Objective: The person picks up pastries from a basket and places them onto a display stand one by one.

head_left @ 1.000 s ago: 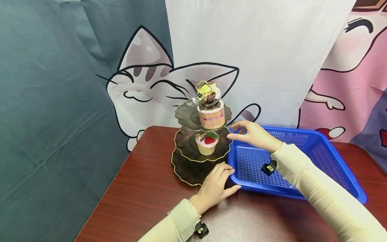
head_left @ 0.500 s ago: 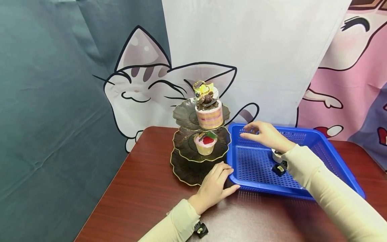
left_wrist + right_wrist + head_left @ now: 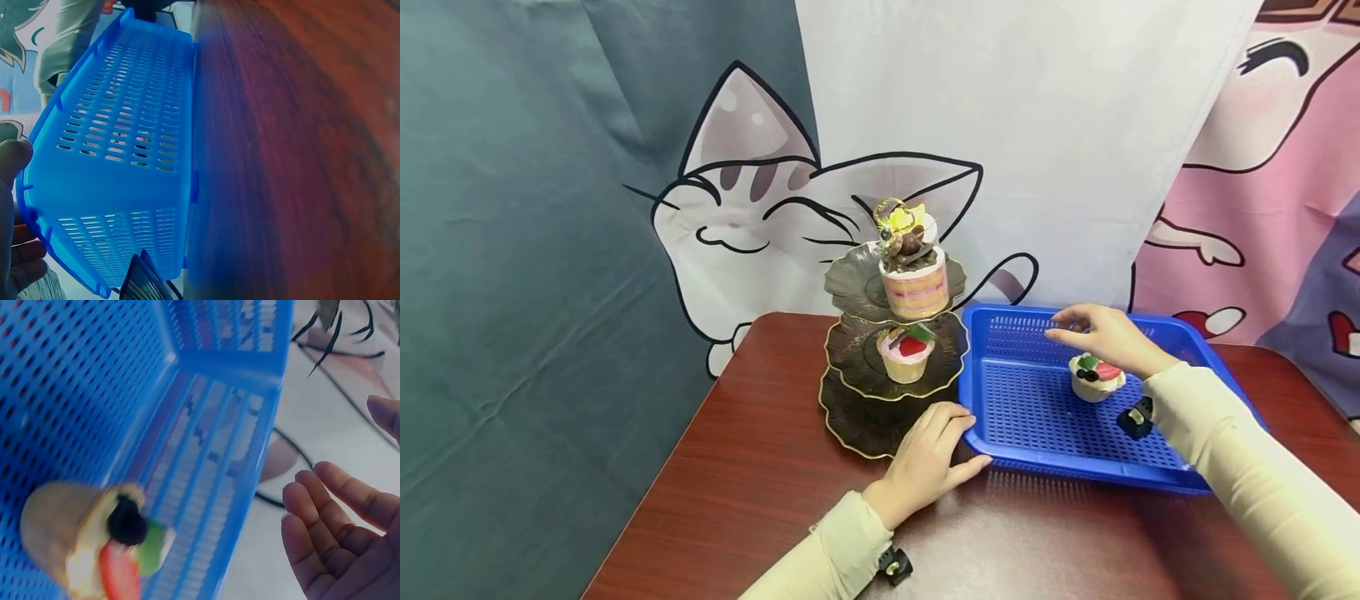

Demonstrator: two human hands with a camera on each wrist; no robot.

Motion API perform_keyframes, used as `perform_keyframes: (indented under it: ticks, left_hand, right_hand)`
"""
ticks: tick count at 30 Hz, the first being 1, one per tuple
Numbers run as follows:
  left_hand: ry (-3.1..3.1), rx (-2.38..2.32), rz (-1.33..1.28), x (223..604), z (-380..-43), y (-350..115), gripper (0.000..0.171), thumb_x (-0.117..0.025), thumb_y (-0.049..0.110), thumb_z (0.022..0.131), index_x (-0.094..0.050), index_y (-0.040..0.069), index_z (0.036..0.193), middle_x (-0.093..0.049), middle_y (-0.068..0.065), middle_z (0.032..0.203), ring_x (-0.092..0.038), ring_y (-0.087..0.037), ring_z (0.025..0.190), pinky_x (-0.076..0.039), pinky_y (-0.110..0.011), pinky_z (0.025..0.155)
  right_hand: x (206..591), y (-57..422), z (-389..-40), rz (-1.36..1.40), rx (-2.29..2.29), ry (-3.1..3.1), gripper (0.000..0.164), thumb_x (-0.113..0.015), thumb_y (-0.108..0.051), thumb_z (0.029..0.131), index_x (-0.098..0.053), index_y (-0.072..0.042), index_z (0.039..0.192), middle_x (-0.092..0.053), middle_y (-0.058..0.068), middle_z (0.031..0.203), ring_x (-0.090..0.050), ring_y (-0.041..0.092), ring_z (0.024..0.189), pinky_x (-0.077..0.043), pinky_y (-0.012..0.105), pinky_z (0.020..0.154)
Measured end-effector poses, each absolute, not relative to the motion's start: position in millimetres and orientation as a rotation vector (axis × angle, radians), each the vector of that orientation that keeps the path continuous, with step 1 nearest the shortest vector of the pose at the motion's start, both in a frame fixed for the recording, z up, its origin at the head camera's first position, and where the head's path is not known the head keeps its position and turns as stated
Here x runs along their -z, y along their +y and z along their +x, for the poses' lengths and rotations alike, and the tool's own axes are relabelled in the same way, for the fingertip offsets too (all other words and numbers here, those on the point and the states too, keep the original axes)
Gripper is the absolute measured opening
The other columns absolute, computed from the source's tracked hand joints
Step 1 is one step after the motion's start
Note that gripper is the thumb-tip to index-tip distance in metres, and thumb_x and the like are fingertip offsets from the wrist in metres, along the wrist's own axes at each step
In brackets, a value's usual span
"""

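My left hand (image 3: 922, 457) holds the near left corner of a blue plastic basket (image 3: 1075, 471), its thumb on the front rim and its fingers at the left rim. Inside the basket sits an upright cupcake (image 3: 1092, 388) topped with strawberry, dark berries and a green piece. Over the basket's far side hovers my right hand (image 3: 1108, 335), fingers loosely bent with nothing between them. The right wrist view shows that hand (image 3: 347, 531) apart from the cupcake (image 3: 59, 525), beyond the basket's rim.
Left of the basket stands a three-tier dark stand (image 3: 850, 367) with gold wavy edges. Its middle tier bears a pink-topped cupcake (image 3: 904, 360). A layered cake cup (image 3: 916, 292) with chocolate topping stands on the top tier, another yellow-topped dessert (image 3: 898, 218) behind it.
My right hand has moved rightward from beside the stand to over the basket. The cupcake in the basket, earlier hidden behind my right arm, has come into view. My left hand stays at the corner.
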State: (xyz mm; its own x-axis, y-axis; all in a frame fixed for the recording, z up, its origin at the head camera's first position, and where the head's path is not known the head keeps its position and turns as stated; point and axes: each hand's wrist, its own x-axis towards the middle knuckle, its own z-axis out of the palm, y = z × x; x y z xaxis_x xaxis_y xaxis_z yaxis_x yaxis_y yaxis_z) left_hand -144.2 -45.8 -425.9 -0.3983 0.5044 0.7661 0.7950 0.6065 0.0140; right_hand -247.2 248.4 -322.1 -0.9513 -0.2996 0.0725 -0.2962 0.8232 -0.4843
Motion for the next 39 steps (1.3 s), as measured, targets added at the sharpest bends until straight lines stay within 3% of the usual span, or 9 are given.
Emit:
perform_keyframes:
  ticks: [10,18,29,39]
  left_hand:
    - [-2.082,0.500,-1.024,425.8,-143.7,-45.9,0.047,-0.078,0.040,0.076,-0.065,0.005,0.104,-0.060,-0.006,0.107,-0.058,-0.017,0.105,-0.047,-0.025,0.098]
    - [-2.079,0.506,-1.024,427.2,-144.3,-46.0,0.047,-0.079,0.040,0.076,-0.065,0.005,0.104,-0.060,-0.006,0.108,-0.058,-0.018,0.105,-0.047,-0.026,0.099]
    - [-2.076,0.513,-1.027,427.1,-145.0,-46.1,0.047,-0.079,0.039,0.075,-0.065,0.005,0.104,-0.060,-0.006,0.108,-0.058,-0.018,0.105,-0.047,-0.026,0.098]
    - [-2.065,0.531,-1.037,427.0,-145.7,-46.7,0.047,-0.080,0.038,0.075,-0.065,0.003,0.103,-0.060,-0.008,0.107,-0.058,-0.019,0.104,-0.048,-0.027,0.097]
  right_hand:
    - [341.9,285.6,-253.8,-0.364,0.718,2.995,0.059,-0.061,-0.048,0.090,-0.061,0.001,0.122,-0.068,0.019,0.109,-0.062,0.030,0.097,-0.050,0.050,0.083]
    - [353.6,305.3,-253.2,-0.283,0.728,2.990,0.065,-0.059,-0.052,0.090,-0.058,0.003,0.124,-0.065,0.024,0.114,-0.060,0.037,0.104,-0.048,0.054,0.086]
    - [361.6,316.3,-249.2,-0.312,0.770,2.994,0.058,-0.065,-0.043,0.089,-0.059,0.006,0.118,-0.066,0.024,0.109,-0.061,0.035,0.100,-0.049,0.052,0.087]
    - [373.0,320.4,-247.9,-0.429,0.731,2.949,0.066,-0.071,-0.039,0.084,-0.055,0.013,0.121,-0.061,0.029,0.113,-0.058,0.037,0.101,-0.048,0.055,0.085]
